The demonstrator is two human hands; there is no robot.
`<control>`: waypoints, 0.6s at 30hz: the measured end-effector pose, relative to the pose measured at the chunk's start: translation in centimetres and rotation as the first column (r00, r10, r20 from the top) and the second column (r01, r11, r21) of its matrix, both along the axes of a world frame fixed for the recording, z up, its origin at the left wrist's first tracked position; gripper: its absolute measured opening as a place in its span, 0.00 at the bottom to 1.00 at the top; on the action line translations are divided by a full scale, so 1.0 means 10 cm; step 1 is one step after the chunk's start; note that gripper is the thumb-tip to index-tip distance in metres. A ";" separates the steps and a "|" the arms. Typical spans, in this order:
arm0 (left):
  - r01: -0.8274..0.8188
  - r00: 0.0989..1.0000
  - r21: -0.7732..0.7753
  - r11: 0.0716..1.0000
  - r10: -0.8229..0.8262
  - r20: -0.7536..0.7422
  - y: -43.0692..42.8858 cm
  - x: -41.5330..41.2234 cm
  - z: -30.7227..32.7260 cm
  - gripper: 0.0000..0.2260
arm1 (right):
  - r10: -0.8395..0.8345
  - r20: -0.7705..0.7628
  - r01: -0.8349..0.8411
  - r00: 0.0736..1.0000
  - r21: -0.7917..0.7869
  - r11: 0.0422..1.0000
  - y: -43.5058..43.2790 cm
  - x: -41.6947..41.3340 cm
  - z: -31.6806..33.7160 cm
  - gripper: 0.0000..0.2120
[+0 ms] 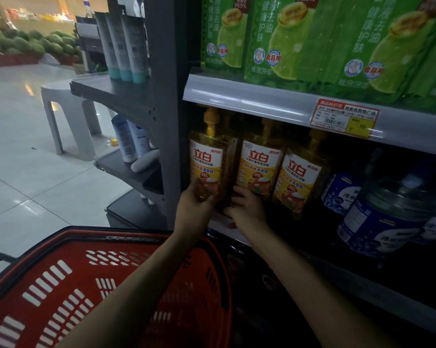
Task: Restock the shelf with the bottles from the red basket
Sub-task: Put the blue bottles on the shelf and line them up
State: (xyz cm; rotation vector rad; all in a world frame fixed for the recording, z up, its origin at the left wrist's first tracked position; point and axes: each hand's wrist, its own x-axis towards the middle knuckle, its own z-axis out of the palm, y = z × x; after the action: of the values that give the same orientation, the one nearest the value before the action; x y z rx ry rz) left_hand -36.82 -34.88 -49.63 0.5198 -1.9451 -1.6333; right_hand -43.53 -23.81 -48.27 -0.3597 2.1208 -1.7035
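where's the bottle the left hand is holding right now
In the head view, the left hand holds the yellow bottle at the shelf's left end, beside the grey upright, left of two matching bottles.

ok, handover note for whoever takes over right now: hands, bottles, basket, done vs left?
Left hand: gripping the leftmost yellow bottle low on its body, at the shelf's left end.
Right hand: at the base of the middle yellow bottle; grip unclear.
Third yellow bottle stands to the right.
Red basket: no bottles visible inside.
Left: seat the held bottle, let go.
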 end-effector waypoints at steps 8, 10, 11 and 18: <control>0.019 0.977 -0.397 0.918 0.068 0.203 0.13 0.15 0.03 0.27 | 0.019 -0.376 0.064 0.926 0.207 0.976 0.42 -0.02 -0.03 0.28; 0.041 0.975 -0.490 0.871 0.071 0.209 0.18 0.17 0.05 0.28 | 0.040 -0.485 0.090 0.873 0.242 0.966 0.53 0.00 -0.03 0.28; 0.052 0.977 -0.527 0.848 0.065 0.201 0.22 0.16 0.07 0.29 | 0.042 -0.526 0.111 0.849 0.256 0.960 0.59 0.00 -0.03 0.28; 0.118 0.985 -0.549 0.828 -0.026 0.173 0.55 0.01 0.06 0.29 | -0.206 -0.480 0.350 0.853 0.233 0.907 0.92 -0.06 0.00 0.36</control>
State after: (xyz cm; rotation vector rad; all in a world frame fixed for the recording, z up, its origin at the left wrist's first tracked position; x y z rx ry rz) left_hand -36.69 -29.35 -48.99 0.3446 -2.4522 -0.9946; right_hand -44.12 -14.62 -48.26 -0.3876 2.8626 -1.4906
